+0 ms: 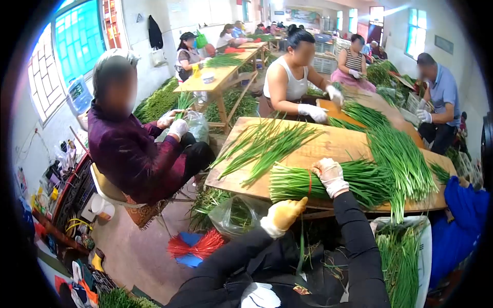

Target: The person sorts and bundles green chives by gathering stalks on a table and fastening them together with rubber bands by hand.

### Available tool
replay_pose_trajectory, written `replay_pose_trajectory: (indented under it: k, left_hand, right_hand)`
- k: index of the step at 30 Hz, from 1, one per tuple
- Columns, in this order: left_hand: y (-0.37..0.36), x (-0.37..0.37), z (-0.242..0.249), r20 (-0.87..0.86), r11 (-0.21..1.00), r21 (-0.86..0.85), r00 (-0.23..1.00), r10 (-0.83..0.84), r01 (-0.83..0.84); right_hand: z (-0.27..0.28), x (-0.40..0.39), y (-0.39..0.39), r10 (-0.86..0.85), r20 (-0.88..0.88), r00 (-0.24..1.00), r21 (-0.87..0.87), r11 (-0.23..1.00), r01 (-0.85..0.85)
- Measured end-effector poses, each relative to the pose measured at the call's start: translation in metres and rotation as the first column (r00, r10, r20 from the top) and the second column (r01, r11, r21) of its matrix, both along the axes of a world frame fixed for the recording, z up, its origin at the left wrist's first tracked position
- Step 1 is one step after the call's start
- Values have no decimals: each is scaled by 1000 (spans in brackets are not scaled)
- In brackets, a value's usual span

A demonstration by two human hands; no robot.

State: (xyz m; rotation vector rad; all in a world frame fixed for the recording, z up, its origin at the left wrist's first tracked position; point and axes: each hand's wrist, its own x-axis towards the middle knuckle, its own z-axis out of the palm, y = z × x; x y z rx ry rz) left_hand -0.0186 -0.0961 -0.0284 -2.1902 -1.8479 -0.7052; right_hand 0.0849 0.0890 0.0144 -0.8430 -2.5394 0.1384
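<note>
A thick bundle of chives (292,183) lies across the near edge of the wooden table, its cut ends to the left. Around it runs a thin red tie (310,180). My right hand (330,176), in a whitish glove, presses over the top of the bundle just right of the tie, fingers curled onto the stalks. Below the table edge, my left hand (284,215) wears a yellow-stained glove; its fingers are pinched together at the tie's lower end. Loose chives (264,146) are spread behind the bundle, and a larger heap (398,159) sits to its right.
A crate of chives (403,262) stands by my right arm. Red ties (197,246) lie on something blue at lower left, near a clear plastic bag (239,214). A seated person (138,138) is at my left; others work around the wooden table (344,141).
</note>
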Motion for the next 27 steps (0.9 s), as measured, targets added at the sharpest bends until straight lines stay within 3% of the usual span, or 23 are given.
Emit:
replay_pose_trajectory:
  k: [2, 4, 5, 6, 8, 9, 11, 12, 13, 14, 15, 16, 18, 19, 20, 22, 23, 24, 25, 26, 27]
  left_hand:
    - [25, 3, -33, -157, 998, 23, 986, 59, -56]
    - [43, 14, -46, -262, 921, -382, 965, -34, -71]
    - [30, 30, -30, -202, 896, -432, 979, 17, -105]
    - [14, 35, -13, -279, 831, -549, 957, -85, -86]
    - [5, 23, 28, -1, 788, -546, 940, -342, 286]
    - [13, 20, 58, 8, 768, -592, 955, -296, 244]
    - [39, 5, 85, 128, 839, -539, 992, -2, 71]
    - [64, -17, 74, -32, 975, -189, 993, 115, -119]
    - [71, -26, 63, -104, 984, -86, 984, 147, -156]
    - [77, -31, 66, -146, 944, -261, 975, 167, -201]
    - [86, -37, 55, -118, 920, -347, 982, 148, -181]
    - [94, -41, 45, -87, 890, -429, 988, 131, -156]
    - [90, -41, 70, -26, 799, -595, 995, 94, -91]
    - [86, -39, 61, -41, 868, -491, 997, 62, -74]
    - [85, -36, 69, -42, 772, -631, 997, 63, -75]
    - [82, -19, 37, -344, 890, -384, 933, 109, -246]
    - [77, -13, 23, -398, 896, -327, 904, 156, -299]
    - [76, -10, 17, -449, 900, -265, 870, 201, -345]
    - [62, -2, 43, -477, 857, -356, 861, 176, -372]
    - [63, -2, 29, -442, 892, -223, 856, 268, -394]
    - [61, 0, 18, -396, 884, -262, 878, 267, -387]
  right_hand:
    - [7, -1, 3, -162, 233, 959, 156, 980, 128]
    - [12, -2, -1, -165, 209, 964, 167, 977, 131]
    - [14, -4, -2, -202, 249, 947, 127, 976, 174]
    - [17, -5, -3, -237, 288, 928, 91, 971, 220]
    - [25, -5, -7, -256, 404, 878, 33, 963, 266]
    - [31, -5, -11, -244, 427, 871, -28, 959, 282]
    - [39, -4, -18, -192, 429, 883, -172, 942, 289]
    - [35, -3, -8, -29, 351, 936, -499, 840, 214]
    - [34, -2, -8, 19, 269, 963, -531, 837, 131]
    - [32, 0, -9, 64, 184, 981, -554, 831, 50]
    - [24, 4, -11, 112, -3, 994, -473, 875, -100]
    - [4, 4, -2, 110, -82, 991, -352, 926, -132]
    - [-17, -4, 4, 215, -389, 896, -159, 942, -295]
    - [5, -5, -19, 84, -510, 856, -383, 869, -314]
    - [-17, -14, -8, 35, -605, 795, -410, 843, -349]
    - [-43, -20, -2, -192, -681, 707, -607, 688, -398]
    - [-25, -29, -18, -392, -694, 603, -711, 507, -488]
    - [-37, -32, -14, -471, -747, 469, -638, 312, -704]
    - [-40, -33, -20, -362, -713, 600, -693, 492, -527]
    - [-37, -32, -27, -283, -625, 728, -679, 658, -327]
    - [-32, -24, -34, -109, -445, 889, -192, 981, 24]
